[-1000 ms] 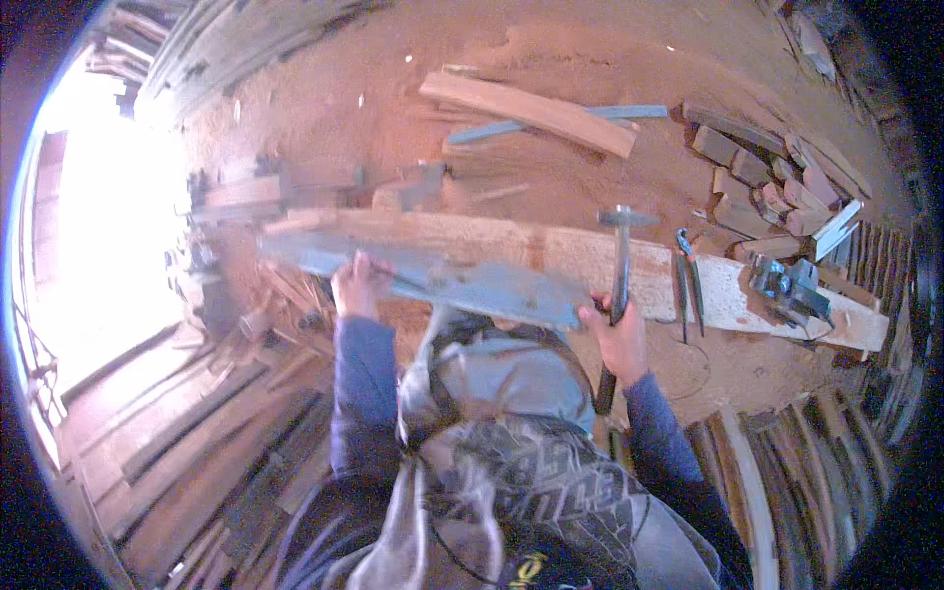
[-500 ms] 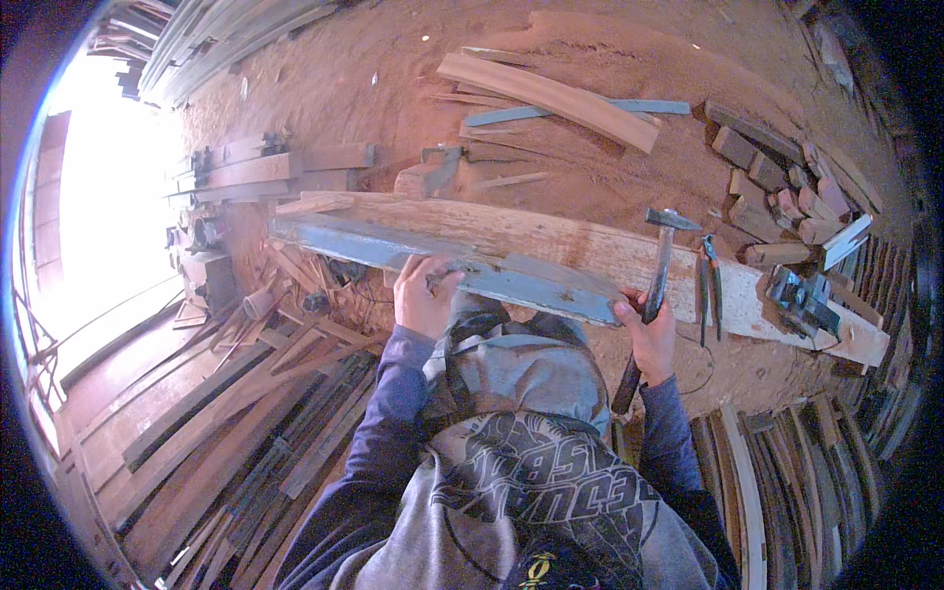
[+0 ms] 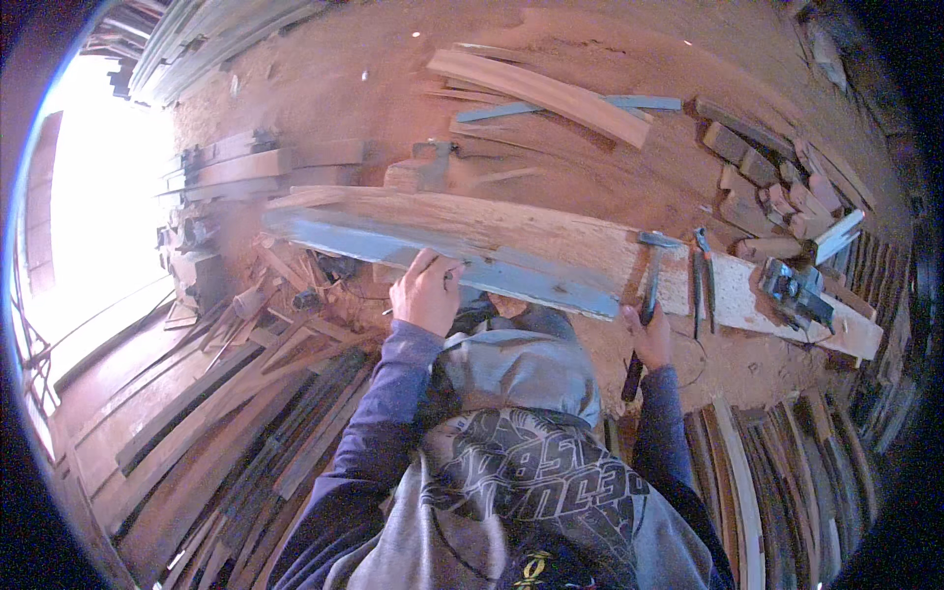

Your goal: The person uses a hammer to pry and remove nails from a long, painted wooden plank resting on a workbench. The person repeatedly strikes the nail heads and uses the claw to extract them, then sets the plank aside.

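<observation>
L hand (image 3: 425, 297) is at the nr edge of the blue board (image 3: 536, 283). Its fingers are bent, but can't tell if they grip it. R hand (image 3: 649, 339) has fingers wrapped round the hammer (image 3: 653, 278), nr the board's R end. Board runs along the nr side of the long plank tabletop (image 3: 580, 239), w/ pliers (image 3: 697, 285) & a dark tool (image 3: 795, 293) on its R half.

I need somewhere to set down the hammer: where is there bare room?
Bare floor lies between the long plank and the crossed boards, left of the block pile. A smaller patch lies between the plank's right stretch and the stacked slats. Crowded: that stretch itself, with pincers and a dark blue tool; lower left, timber strips.
</observation>
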{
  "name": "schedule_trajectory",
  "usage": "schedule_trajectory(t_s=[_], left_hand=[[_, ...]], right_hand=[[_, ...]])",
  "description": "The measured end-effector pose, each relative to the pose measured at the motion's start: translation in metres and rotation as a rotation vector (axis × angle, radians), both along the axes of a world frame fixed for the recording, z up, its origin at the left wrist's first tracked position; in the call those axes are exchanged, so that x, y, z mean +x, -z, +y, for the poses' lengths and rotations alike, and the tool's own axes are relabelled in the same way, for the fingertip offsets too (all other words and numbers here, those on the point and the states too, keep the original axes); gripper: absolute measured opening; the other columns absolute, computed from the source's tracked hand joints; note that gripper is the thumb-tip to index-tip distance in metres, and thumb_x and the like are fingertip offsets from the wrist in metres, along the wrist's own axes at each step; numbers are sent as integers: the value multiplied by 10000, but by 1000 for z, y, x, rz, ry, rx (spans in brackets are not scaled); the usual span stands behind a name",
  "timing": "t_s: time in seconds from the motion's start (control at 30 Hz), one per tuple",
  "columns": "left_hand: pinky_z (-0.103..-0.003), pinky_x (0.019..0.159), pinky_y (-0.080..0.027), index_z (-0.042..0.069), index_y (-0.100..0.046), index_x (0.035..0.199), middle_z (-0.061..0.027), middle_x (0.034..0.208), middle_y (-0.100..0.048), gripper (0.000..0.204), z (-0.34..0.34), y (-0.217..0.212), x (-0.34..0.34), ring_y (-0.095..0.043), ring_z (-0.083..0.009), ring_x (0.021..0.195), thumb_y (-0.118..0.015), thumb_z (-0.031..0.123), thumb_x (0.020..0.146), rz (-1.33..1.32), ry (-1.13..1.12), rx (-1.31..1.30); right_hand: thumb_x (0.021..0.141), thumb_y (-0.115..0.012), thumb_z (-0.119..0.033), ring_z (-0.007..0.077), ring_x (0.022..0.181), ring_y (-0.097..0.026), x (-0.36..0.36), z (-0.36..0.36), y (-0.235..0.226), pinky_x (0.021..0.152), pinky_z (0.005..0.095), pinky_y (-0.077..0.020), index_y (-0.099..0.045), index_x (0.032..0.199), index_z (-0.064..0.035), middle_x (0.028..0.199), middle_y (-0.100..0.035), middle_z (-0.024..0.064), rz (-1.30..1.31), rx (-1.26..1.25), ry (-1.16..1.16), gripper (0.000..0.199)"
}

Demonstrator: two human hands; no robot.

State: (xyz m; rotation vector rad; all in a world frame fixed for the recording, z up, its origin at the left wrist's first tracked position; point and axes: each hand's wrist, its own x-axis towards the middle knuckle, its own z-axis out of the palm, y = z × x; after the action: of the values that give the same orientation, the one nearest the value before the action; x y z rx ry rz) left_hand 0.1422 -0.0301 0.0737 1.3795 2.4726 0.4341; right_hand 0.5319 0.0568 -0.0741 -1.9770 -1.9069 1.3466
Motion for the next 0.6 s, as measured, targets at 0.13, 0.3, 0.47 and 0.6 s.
schedule_trajectory(t_s=[0.13, 0.3, 0.47, 0.6], left_hand=[[-463, 722, -530, 133, -708, 886, -65, 965, -665, 86, 5, -5, -6, -669, -341, 847, -693, 160, 806, 18, 31, -68], [-461, 744, -524, 115, -688, 883, -86, 952, -646, 63, 13, -16, -14, -657, -352, 865, -674, 141, 827, -29, 64, -103], [-454, 779, -516, 80, -676, 893, -122, 966, -630, 83, 16, -19, -19, -634, -375, 910, -662, 141, 839, -69, 83, -133], [-455, 781, -515, 78, -673, 894, -121, 958, -625, 83, 17, -17, -21, -632, -375, 905, -665, 136, 834, -76, 105, -129]], right_hand=[[886, -710, -471, 420, 767, -660, -3, 5, -9, 668, 484, -509, -565, 1046, 14, 801, -661, 227, -186, 131, -117, 531], [898, -689, -447, 451, 822, -659, -8, 4, -24, 680, 530, -501, -514, 1170, -50, 850, -670, 251, -290, 227, -59, 512], [886, -709, -356, 422, 861, -667, -7, 6, -32, 702, 516, -520, -487, 1234, -105, 969, -671, 215, -315, 208, 11, 483], [873, -714, -268, 412, 910, -664, -4, 6, -30, 716, 511, -536, -493, 1245, -117, 1100, -643, 185, -310, 334, -27, 458]])
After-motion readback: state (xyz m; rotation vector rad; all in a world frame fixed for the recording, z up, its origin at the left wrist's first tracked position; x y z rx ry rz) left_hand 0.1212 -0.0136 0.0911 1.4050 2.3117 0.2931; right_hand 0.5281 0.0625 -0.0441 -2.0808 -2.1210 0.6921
